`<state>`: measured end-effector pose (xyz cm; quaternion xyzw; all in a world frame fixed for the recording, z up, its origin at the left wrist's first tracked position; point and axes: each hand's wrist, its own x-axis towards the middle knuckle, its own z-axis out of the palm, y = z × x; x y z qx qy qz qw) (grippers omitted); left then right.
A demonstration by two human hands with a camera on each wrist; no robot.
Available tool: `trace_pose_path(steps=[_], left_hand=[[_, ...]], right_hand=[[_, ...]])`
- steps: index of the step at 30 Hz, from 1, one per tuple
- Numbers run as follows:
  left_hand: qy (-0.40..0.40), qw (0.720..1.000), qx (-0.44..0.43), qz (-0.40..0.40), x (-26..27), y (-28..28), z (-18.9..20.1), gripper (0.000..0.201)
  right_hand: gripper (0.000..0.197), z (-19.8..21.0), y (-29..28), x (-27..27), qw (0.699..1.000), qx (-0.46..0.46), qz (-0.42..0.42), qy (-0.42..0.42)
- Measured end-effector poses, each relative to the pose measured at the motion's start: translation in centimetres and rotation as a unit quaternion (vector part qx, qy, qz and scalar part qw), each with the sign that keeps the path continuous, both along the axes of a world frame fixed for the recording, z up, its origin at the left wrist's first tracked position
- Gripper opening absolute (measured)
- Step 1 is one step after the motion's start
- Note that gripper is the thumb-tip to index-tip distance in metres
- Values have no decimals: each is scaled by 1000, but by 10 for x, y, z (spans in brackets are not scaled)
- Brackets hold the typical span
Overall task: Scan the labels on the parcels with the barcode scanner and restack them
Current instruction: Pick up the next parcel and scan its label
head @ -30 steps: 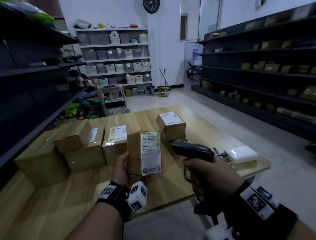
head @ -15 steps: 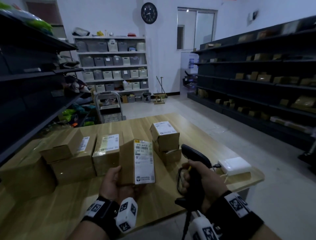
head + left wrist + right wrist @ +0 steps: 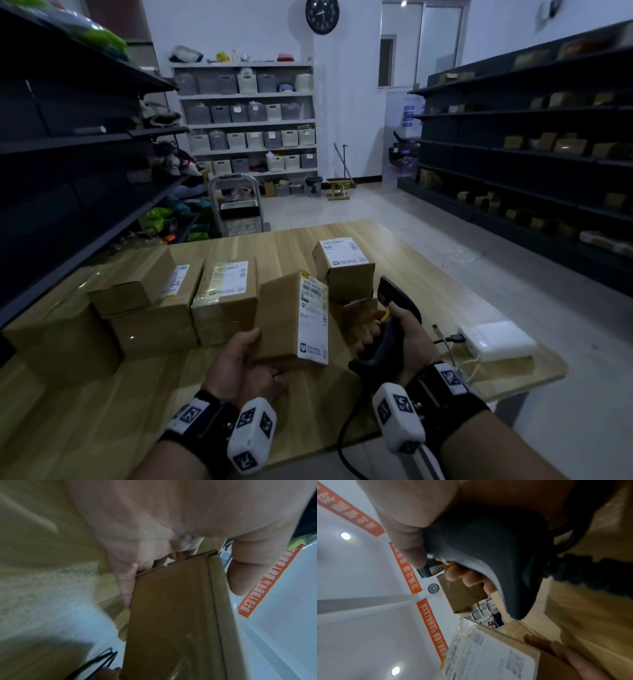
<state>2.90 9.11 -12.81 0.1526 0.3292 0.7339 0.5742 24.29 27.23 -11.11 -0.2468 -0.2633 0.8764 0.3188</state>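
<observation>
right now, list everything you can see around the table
held brown cardboard parcel: one, white label facing right, upright in left hand
stacked brown cardboard parcels: two, centre of table
brown cardboard parcels on the left: several, grouped
black barcode scanner: one, in right hand
white rectangular box: one, table's right edge, cable plugged in
light wooden table: one
round black wall clock: one, back wall
left hand: grips parcel
right hand: grips scanner
</observation>
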Motion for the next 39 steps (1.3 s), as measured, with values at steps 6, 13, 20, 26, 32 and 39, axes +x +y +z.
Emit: trace_pose_path(steps=[6,13,20,26,32,39], left_hand=[[5,999,6,32,13,-3,7,112],[-23,986,-29,161,27,-3,9,60],[110,935,-215,261,37,24,14,47],[162,913,-283,245,32,59,33,65],[277,891,-292,211,21,76,30,35],[372,853,-315,184,16,97,22,57]], right_hand=[[40,5,-2,-3,999,-31,-20,-20],[38,2,3,-4,998,-57,-21,4],[34,-5,7,-7,996,-83,-30,22],[34,-7,8,-7,996,-79,-43,13],[35,-4,6,-6,995,-88,-49,16],[35,-3,6,-7,996,-77,-50,5]])
